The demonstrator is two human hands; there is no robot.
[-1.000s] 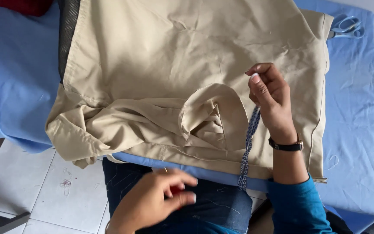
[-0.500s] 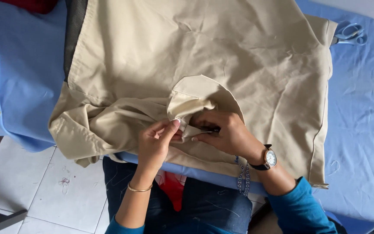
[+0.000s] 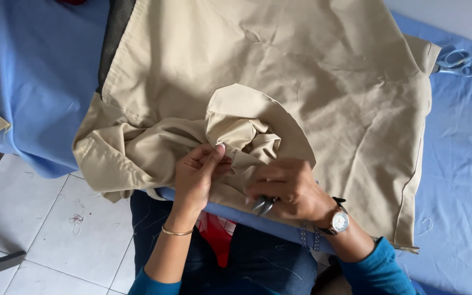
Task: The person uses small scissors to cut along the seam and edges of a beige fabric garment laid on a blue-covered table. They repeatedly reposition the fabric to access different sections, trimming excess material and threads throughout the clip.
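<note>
A smooth blue cloth [image 3: 34,71] covers the table, hanging in soft folds at nine o'clock. On it lies a beige woven garment [image 3: 312,82], flat and faintly creased up top, bunched into thick rumples at its lower edge. The left hand [image 3: 199,176], at six o'clock, pinches a fold of that fabric between thumb and curled fingers. Just beside it, the right hand [image 3: 290,188] is closed around small metal snips [image 3: 263,205], knuckles resting on the garment. Pale-handled scissors [image 3: 454,61] lie at two o'clock.
</note>
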